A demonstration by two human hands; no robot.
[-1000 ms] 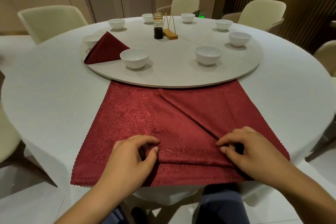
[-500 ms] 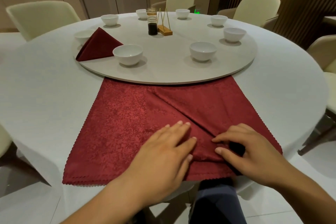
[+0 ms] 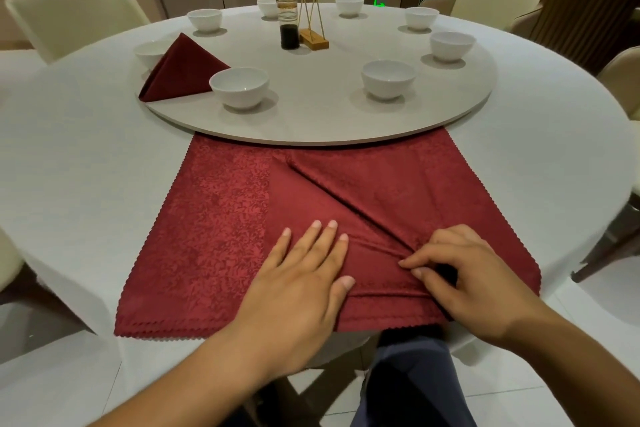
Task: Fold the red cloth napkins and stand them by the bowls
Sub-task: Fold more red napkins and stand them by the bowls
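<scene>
Fingers (image 3: 322, 236) of the left hand (image 3: 304, 291) are laid straight and slightly spread, flat on the red napkin (image 3: 214, 229), with the thumb stretched along a low crease. Fingers (image 3: 415, 262) of the right hand (image 3: 464, 284) are curled, and a raised fold of the same napkin is pinched between thumb and fingertips, just beside the left thumb.

The napkin is spread at the near edge of the tabletop (image 3: 86, 156). Its near hem lies at that edge and its far hem is hidden under the rim of the round turntable (image 3: 311, 125). A diagonal fold is seen running from the far middle of the cloth down to the right hand. Both hands are placed on the near right part of the cloth.

On the turntable a folded napkin (image 3: 183, 69) is stood as a cone at the left edge, between the nearest bowl (image 3: 239, 87) and a second bowl (image 3: 149, 54), just beside both. Further white bowls are ranged round the rim. A dark bottle (image 3: 289, 28) and a wooden stand (image 3: 313, 40) are set side by side towards the far edge.
</scene>
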